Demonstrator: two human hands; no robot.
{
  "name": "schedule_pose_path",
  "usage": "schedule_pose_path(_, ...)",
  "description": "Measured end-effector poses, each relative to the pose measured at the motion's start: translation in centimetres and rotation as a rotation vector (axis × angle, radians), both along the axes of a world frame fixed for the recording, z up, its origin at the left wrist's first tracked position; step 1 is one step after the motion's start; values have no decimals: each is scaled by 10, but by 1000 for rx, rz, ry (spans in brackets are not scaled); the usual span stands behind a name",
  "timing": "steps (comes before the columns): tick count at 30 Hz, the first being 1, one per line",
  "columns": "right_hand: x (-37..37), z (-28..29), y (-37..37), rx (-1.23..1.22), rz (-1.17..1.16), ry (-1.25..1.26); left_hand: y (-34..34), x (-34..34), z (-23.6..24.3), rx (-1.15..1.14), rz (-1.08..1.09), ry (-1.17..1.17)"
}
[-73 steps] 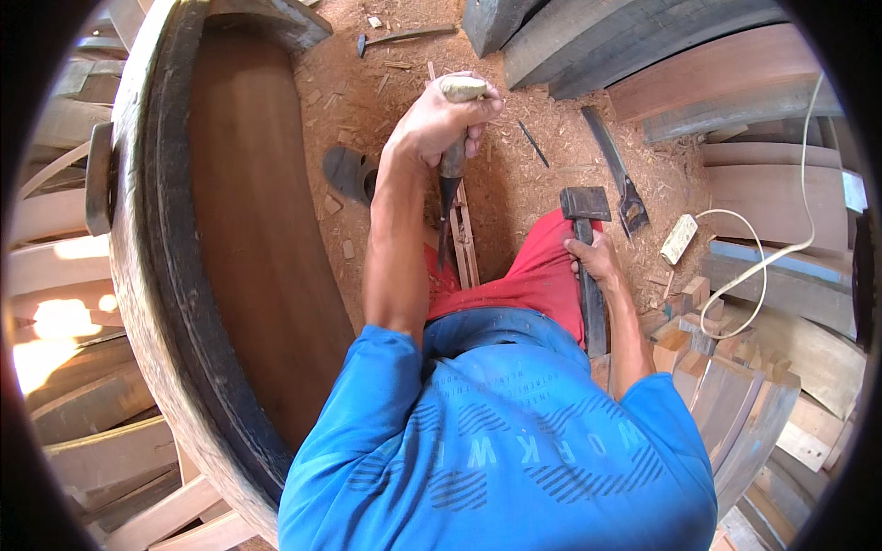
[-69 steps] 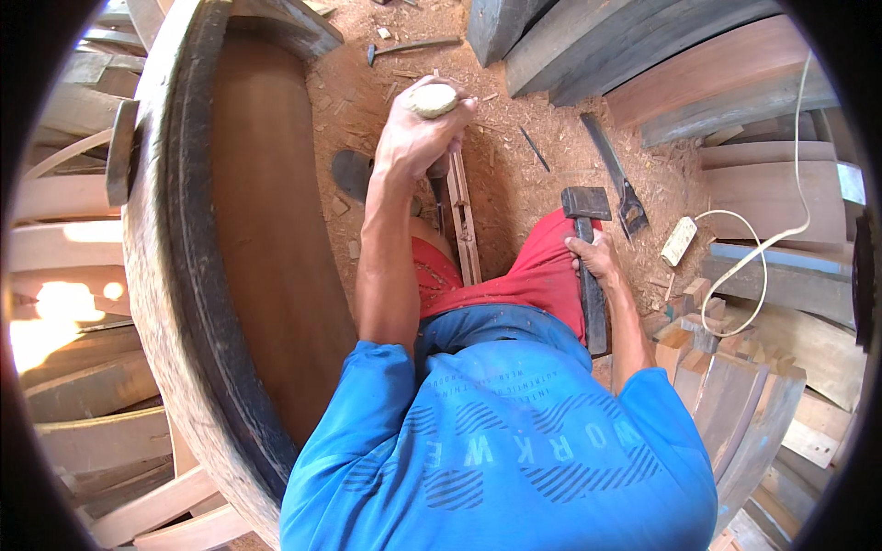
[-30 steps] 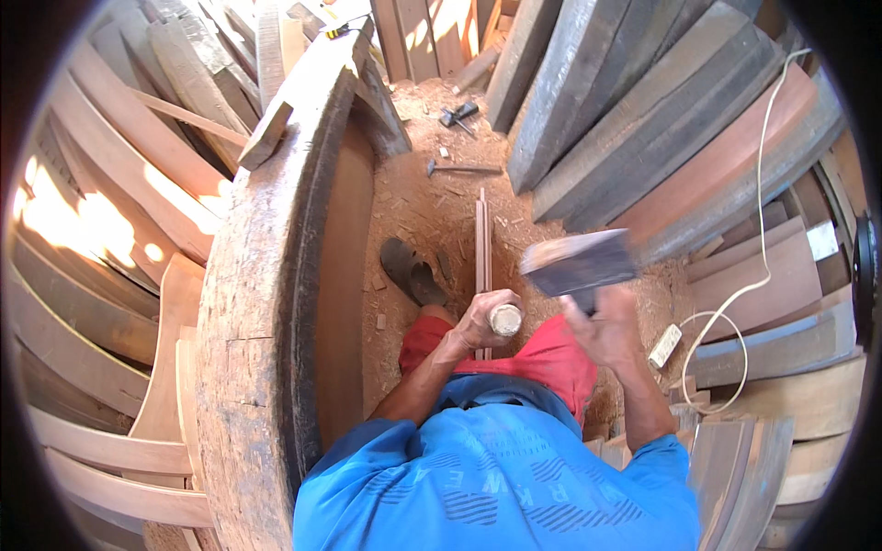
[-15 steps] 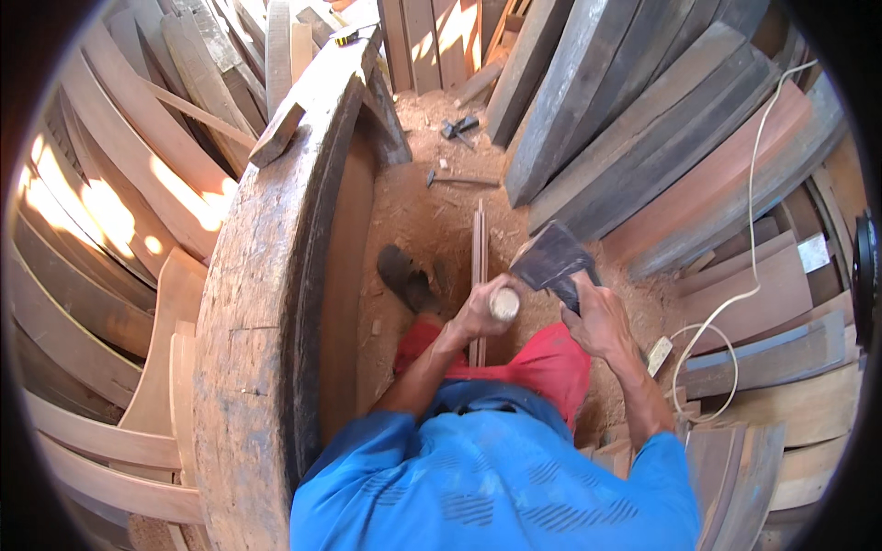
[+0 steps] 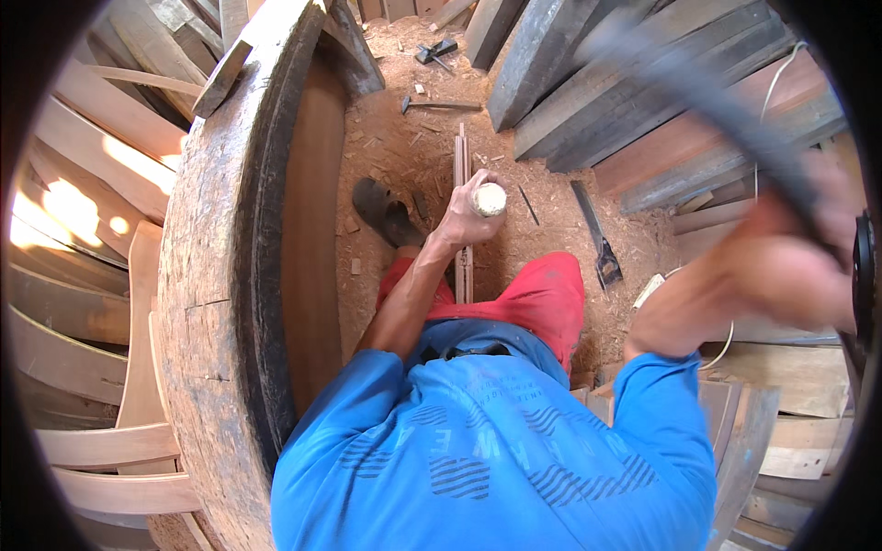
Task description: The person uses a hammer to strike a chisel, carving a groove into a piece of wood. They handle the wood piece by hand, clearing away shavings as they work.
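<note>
Sawdust floor between slat and timbers

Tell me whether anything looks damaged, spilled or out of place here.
Untidy: wood chips litter the floor, with a saw and hammer lying loose among them. The curved timber at left has a rough, cracked face. The mallet in the right hand is blurred.

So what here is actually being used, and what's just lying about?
In use, it seems:
pale-ended tool, in the left hand
mallet, blurred, raised in the right hand
wooden strip, partly behind the left hand

Lying about:
saw
hammer
thin dark rod
white corded block
</note>
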State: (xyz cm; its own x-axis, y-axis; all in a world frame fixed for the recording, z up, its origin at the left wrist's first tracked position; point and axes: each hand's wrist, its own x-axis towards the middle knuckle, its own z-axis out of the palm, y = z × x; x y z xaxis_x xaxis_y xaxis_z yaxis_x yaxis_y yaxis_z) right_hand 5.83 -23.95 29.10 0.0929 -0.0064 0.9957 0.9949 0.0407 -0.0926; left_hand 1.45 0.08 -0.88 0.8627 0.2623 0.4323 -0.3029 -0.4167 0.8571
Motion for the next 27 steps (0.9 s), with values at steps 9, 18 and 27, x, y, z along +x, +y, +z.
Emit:
schedule_pose_path(9,12,-188,4,-1016,-57,933,-19,-40,-19,-9,-22,-153)
schedule_pose_path(18,-30,-389,-71,-1058,-25,1498,-7,31,2,-112,293,-110)
schedule_pose_path(27,-4,-391,-48,-882,185,1827,58,113,-7,-144,470,271)
